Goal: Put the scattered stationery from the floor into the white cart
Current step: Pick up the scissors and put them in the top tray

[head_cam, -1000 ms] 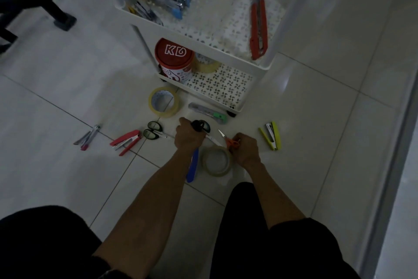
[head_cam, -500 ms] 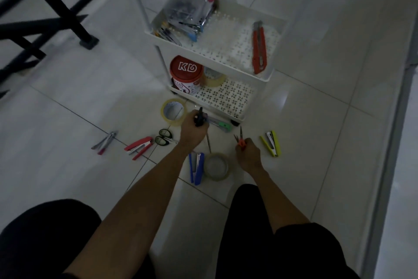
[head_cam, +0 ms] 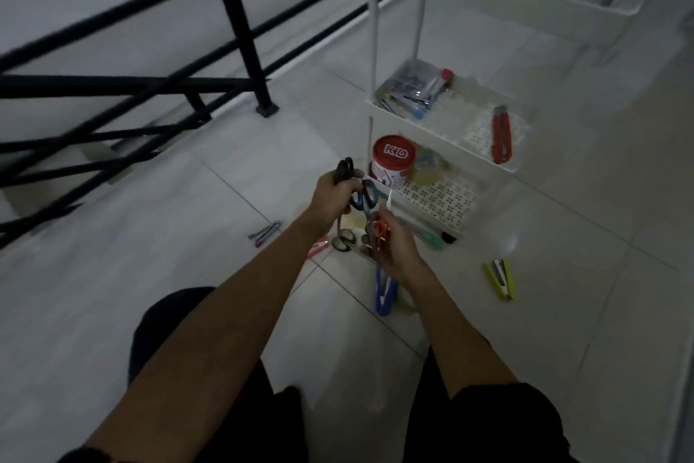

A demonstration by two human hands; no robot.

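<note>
My left hand (head_cam: 335, 196) is raised above the floor, gripping dark-handled scissors (head_cam: 360, 196) with the blades pointing down. My right hand (head_cam: 396, 244) is beside it, closed on small orange snips (head_cam: 380, 229). The white cart (head_cam: 447, 136) stands just beyond, with a red utility knife (head_cam: 501, 139) on its middle shelf. On the floor lie a blue stapler (head_cam: 385, 290), a yellow-green stapler (head_cam: 500, 278), black scissors (head_cam: 343, 239), a green cutter (head_cam: 435, 238), a red stapler (head_cam: 318, 247) partly hidden by my left arm, and a small grey-red tool (head_cam: 264, 233).
A red-lidded can (head_cam: 392, 164) and a tape roll (head_cam: 428, 171) sit on the cart's bottom shelf; a bag of pens (head_cam: 415, 89) fills the middle shelf's left end. A black metal railing (head_cam: 240, 30) runs along the left. My knees are at the bottom.
Both hands have lifted off the floor with their scissors and come together. My view has tilted up, showing the railing and the cart's upper tiers. The tape rolls on the floor are now hidden.
</note>
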